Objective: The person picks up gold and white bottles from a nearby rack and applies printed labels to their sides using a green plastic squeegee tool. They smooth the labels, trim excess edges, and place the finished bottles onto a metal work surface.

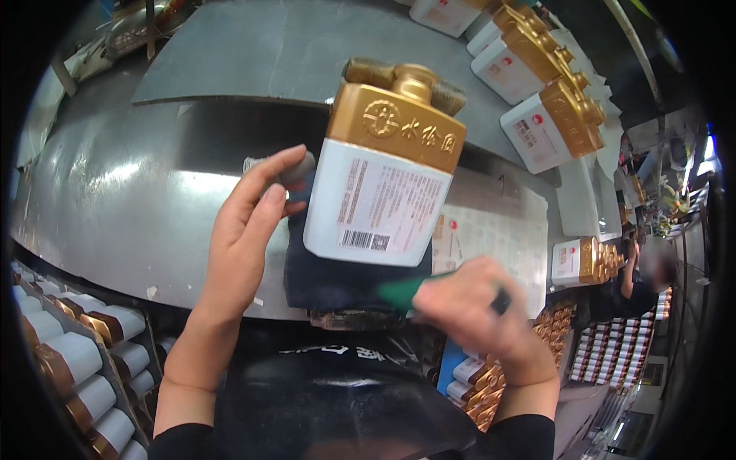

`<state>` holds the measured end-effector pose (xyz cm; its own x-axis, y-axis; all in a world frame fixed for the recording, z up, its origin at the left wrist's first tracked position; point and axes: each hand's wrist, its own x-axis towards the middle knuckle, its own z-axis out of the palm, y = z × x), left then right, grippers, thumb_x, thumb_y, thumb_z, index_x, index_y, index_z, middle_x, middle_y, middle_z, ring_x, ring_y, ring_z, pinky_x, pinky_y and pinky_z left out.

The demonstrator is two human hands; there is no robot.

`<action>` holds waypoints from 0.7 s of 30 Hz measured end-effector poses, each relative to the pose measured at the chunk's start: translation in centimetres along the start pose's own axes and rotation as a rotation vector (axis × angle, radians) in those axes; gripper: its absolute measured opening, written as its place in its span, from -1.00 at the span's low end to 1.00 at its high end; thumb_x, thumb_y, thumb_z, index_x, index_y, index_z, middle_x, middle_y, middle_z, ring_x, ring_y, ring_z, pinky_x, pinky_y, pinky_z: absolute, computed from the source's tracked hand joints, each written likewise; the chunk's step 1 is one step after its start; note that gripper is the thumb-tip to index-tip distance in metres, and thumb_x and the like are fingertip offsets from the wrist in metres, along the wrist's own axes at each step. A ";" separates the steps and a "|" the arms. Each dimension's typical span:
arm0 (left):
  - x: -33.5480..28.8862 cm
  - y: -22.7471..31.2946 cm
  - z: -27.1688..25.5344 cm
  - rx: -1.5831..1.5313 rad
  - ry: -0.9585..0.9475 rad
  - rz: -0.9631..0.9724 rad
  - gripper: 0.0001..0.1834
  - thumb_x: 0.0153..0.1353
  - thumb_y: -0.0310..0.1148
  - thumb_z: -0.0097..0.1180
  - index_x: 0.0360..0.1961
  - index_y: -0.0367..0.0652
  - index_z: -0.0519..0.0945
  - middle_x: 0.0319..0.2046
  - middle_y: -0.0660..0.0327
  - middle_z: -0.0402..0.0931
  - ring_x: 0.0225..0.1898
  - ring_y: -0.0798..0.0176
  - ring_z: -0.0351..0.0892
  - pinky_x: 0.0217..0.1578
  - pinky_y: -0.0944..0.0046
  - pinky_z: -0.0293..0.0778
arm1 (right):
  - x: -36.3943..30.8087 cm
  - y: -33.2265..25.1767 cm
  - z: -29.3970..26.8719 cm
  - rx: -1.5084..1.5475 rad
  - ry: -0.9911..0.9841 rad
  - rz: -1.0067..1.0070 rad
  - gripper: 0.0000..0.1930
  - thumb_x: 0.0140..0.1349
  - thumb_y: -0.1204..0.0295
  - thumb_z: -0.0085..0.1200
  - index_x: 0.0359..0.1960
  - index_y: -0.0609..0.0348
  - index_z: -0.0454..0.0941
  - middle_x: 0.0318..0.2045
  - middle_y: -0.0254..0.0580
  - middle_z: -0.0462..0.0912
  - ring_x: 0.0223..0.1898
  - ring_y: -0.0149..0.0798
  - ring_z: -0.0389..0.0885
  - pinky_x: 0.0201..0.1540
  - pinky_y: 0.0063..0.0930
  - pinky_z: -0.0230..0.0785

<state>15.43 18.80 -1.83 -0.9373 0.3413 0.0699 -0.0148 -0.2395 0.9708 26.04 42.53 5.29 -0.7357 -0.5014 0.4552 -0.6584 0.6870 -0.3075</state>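
Note:
A white bottle with a gold shoulder and neck [379,203] lies on a dark cloth-covered pad [322,280], its printed label facing up. Just left of the bottle is my left hand [249,218], thumb and fingers apart; its fingertips are beside a small grey rounded object [301,165]. Below the bottle's lower right corner, my right hand [475,307] is closed around a flat green scraper-like piece [400,293]. Motion blurs this hand, and part of the green piece is hidden in the fingers. A dark band or ring [501,300] shows on one finger.
A pale label sheet [510,230] lies right of the bottle on the metal bench [115,238]. Several similar bottles [537,134] stand at the far right. Racked bottles [69,368] fill the lower left. Another person [640,280] is at the right beside more bottles.

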 end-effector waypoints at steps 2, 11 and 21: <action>0.2 0.0 0.1 0.011 -0.004 0.022 -0.57 0.45 -0.28 -0.15 0.25 -0.26 0.41 0.11 0.14 0.43 0.12 0.28 0.44 0.09 0.26 0.41 | 1.1 2.1 -0.5 -0.182 0.179 0.012 -0.65 -0.02 0.63 0.27 -0.14 0.14 0.61 -0.32 -0.34 0.66 -0.34 -0.32 0.60 -0.37 -0.47 0.42; 0.1 -0.1 0.0 -0.031 -0.017 0.018 -0.58 0.45 -0.29 -0.14 0.24 -0.26 0.42 0.13 0.13 0.44 0.13 0.26 0.43 0.11 0.26 0.38 | 2.3 3.0 0.3 -0.273 0.293 -0.070 -0.67 -0.02 0.63 0.23 -0.15 0.16 0.64 -0.27 -0.32 0.64 -0.33 -0.30 0.58 -0.32 -0.52 0.41; -0.3 0.2 -0.7 -0.082 -0.019 0.008 -0.58 0.44 -0.31 -0.14 0.23 -0.27 0.42 0.15 0.15 0.44 0.12 0.28 0.42 0.12 0.26 0.37 | 9.4 1.9 2.7 -0.187 0.227 -0.103 -0.78 0.14 0.56 0.15 -0.15 0.15 0.61 -0.41 -0.29 0.62 -0.39 -0.35 0.60 -0.35 -0.54 0.47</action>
<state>15.50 17.99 -1.87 -0.9307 0.3563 0.0827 -0.0365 -0.3154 0.9483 17.42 37.74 6.73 -0.5987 -0.4577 0.6573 -0.6716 0.7340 -0.1007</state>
